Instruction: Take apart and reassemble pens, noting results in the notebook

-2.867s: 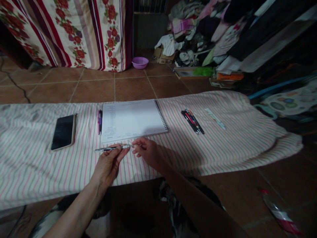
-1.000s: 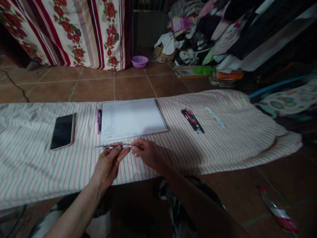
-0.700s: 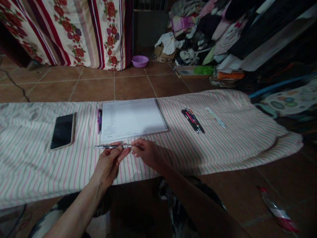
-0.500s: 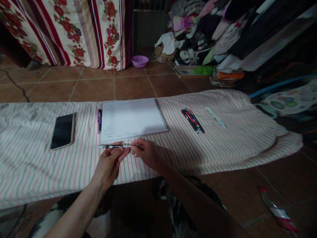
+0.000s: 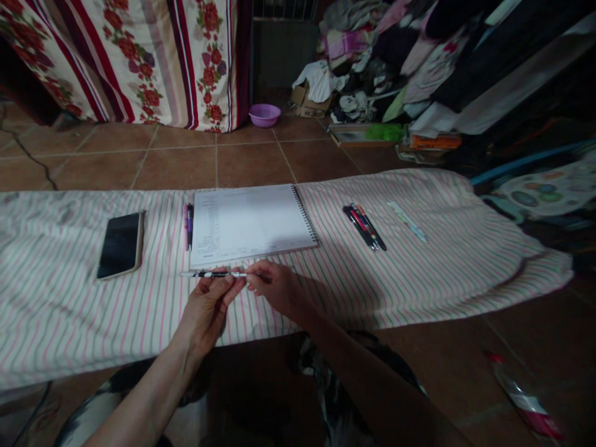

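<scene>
A slim black-and-white pen [image 5: 215, 274] lies crosswise between my hands, just in front of the spiral notebook [image 5: 256, 220]. My left hand [image 5: 212, 304] is closed on its middle, thumb on top. At the pen's right end, my right hand [image 5: 272, 282] pinches the tip with bent fingers; the part inside that pinch is hidden. The notebook lies flat, its page mostly blank with print along the left and near edges. Two pens [image 5: 189, 226], one pink and one purple and dark, rest along its left side.
A phone [image 5: 120, 245] lies left on the striped cloth [image 5: 447, 248]. Several pens [image 5: 364, 227] are bunched right of the notebook, with a pale slim object [image 5: 406, 221] beyond them. Past the cloth stand a purple basin [image 5: 264, 115] and heaped clothes; a bottle [image 5: 526, 397] lies on the floor at right.
Both hands keep the same hold on the pen, with hardly any movement. The surroundings have shifted very slightly to the right in view.
</scene>
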`<state>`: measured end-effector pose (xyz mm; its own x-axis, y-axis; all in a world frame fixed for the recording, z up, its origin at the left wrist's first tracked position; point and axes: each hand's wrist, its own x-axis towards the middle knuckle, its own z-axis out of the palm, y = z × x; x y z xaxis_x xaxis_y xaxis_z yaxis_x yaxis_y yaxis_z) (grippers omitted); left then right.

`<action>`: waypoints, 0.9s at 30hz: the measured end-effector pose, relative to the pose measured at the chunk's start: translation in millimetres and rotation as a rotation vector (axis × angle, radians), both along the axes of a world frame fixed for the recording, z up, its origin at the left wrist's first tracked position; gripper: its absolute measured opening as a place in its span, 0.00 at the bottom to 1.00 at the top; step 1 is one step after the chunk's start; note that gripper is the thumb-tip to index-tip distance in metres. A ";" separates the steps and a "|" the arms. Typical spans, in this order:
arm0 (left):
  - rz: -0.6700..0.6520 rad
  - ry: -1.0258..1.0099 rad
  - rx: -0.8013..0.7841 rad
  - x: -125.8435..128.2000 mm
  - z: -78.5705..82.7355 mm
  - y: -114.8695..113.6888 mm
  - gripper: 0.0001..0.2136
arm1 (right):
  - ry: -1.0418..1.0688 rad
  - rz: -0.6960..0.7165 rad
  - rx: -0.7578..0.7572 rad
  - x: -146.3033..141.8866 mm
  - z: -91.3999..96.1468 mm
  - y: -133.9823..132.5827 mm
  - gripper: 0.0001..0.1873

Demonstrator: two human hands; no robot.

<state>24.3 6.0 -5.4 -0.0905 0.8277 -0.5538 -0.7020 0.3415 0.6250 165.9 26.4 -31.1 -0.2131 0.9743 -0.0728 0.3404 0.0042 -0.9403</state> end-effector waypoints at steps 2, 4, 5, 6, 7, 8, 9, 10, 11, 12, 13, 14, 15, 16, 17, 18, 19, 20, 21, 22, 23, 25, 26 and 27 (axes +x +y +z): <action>0.010 -0.006 0.020 0.3 -1.1 -1.0 0.09 | -0.007 0.004 0.009 -0.1 0.0 0.0 0.06; 0.022 -0.005 0.030 0.7 -2.1 -1.7 0.10 | -0.016 0.007 0.012 -0.3 0.1 0.0 0.07; 0.028 -0.003 0.031 1.0 -2.4 -1.8 0.11 | -0.017 0.007 0.008 -0.4 0.1 0.0 0.07; 0.035 -0.001 0.032 1.2 -2.5 -1.9 0.11 | -0.017 0.007 0.002 -0.6 0.3 0.0 0.07; 0.040 0.000 0.032 1.4 -2.5 -1.8 0.11 | -0.015 0.006 -0.003 -0.7 0.4 -0.1 0.07; 0.046 0.001 0.033 1.6 -2.3 -1.7 0.11 | -0.011 0.006 -0.006 -0.9 0.7 -0.2 0.07; 0.051 0.003 0.034 1.8 -2.0 -1.6 0.11 | -0.003 0.005 -0.007 -1.0 1.0 -0.3 0.07; 0.054 0.005 0.035 2.1 -1.8 -1.5 0.11 | 0.004 0.005 -0.005 -1.2 1.4 -0.5 0.07; 0.056 0.007 0.036 2.3 -1.6 -1.4 0.10 | 0.012 0.007 -0.004 -1.2 1.9 -0.6 0.07; 0.058 0.009 0.035 2.5 -1.6 -1.3 0.10 | 0.016 0.010 -0.003 -1.3 2.4 -0.8 0.07; 0.058 0.011 0.032 2.7 -1.8 -1.1 0.10 | 0.016 0.011 -0.002 -1.3 3.0 -0.9 0.07; 0.058 0.013 0.029 2.8 -2.3 -0.9 0.09 | 0.011 0.011 0.000 -1.3 3.5 -0.9 0.07; 0.057 0.014 0.029 2.9 -3.0 -0.6 0.09 | 0.004 0.009 0.004 -1.3 4.1 -1.0 0.07; 0.055 0.012 0.032 2.9 -3.8 -0.4 0.09 | -0.005 0.007 0.007 -1.4 4.5 -1.0 0.06; 0.052 0.006 0.038 2.9 -4.7 -0.2 0.09 | -0.013 0.006 0.009 -1.4 4.9 -1.0 0.06; 0.049 -0.001 0.046 2.9 -5.5 -0.1 0.09 | -0.022 0.005 0.011 -1.4 5.1 -1.0 0.06; 0.045 -0.009 0.054 2.9 -6.2 0.0 0.09 | -0.027 0.006 0.011 -1.3 5.2 -1.0 0.06; 0.039 -0.016 0.061 3.0 -6.7 0.0 0.09 | -0.030 0.008 0.011 -1.1 5.0 -0.9 0.07; 0.035 -0.021 0.068 3.3 -6.9 -0.2 0.09 | -0.031 0.011 0.012 -0.9 4.7 -0.9 0.07; 0.035 -0.023 0.075 3.6 -6.8 -0.4 0.10 | -0.029 0.014 0.012 -0.7 4.2 -0.8 0.07; 0.038 -0.022 0.082 4.1 -6.6 -0.6 0.10 | -0.027 0.016 0.011 -0.4 3.6 -0.7 0.07; 0.043 -0.018 0.090 5.5 -5.7 -1.0 0.11 | -0.023 0.022 0.007 0.2 2.3 -0.3 0.07; 0.047 -0.017 0.090 6.2 -5.3 -1.1 0.11 | -0.021 0.021 0.004 0.4 1.7 -0.1 0.07; 0.051 -0.019 0.087 7.0 -4.9 -1.2 0.11 | -0.018 0.019 -0.001 0.5 1.3 0.1 0.07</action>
<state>31.3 4.8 -10.4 -0.1240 0.8672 -0.4822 -0.7290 0.2501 0.6372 166.4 26.6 -29.8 -0.2299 0.9701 -0.0779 0.3567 0.0095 -0.9342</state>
